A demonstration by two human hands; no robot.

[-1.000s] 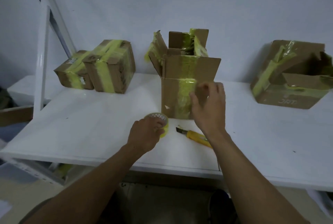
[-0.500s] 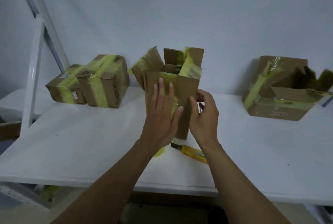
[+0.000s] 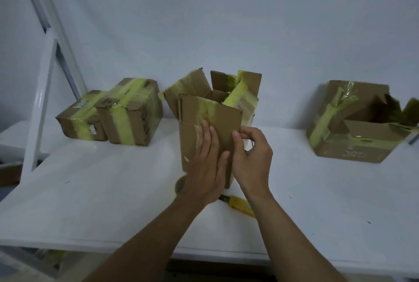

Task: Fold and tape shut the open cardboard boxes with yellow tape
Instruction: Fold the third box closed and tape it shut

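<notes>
Cardboard box stands on the white table, flaps up. My left hand lies flat on its front and my right hand pinches its right edge. Those flaps, stiff with old tape, could spring back open when I fold them, and the tape roll by my left wrist is easily knocked.

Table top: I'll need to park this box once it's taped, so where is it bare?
Bare: the wide stretch between the middle box and the right open box, and the front-left area below the taped boxes. Crowded: directly before the middle box, with the left hand, right hand, tape roll and knife.
</notes>
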